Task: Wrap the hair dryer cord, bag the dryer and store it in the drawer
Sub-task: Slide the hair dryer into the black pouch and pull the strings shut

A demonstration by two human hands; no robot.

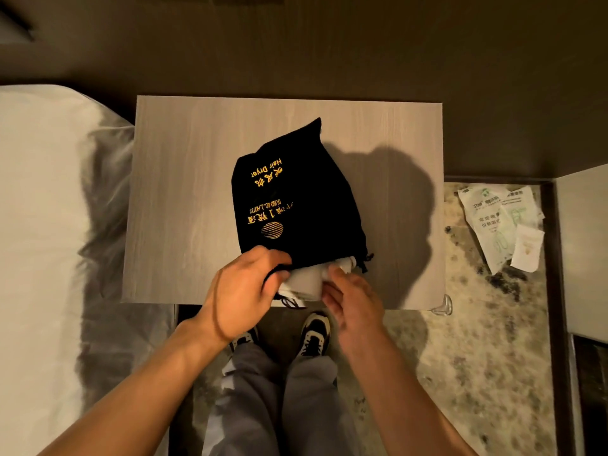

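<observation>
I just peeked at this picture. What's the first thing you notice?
A black drawstring bag with gold "Hair Dryer" lettering lies mid-nightstand. At its open near end, the left hand and right hand work around a white hair dryer poking out. Crumpled white packets lie right.

Black bag (296, 199) lying flat — white dryer (306, 281) protruding.

The black bag (296, 195) hides nearly all of the hair dryer (307, 279); only a pale end shows at its mouth in the lower middle of the frame. The left hand (243, 294) covers the bag's near corner, so its fingers' (279, 258) hold cannot be told. The print on the packets (503, 222) at right is too small to read.
</observation>
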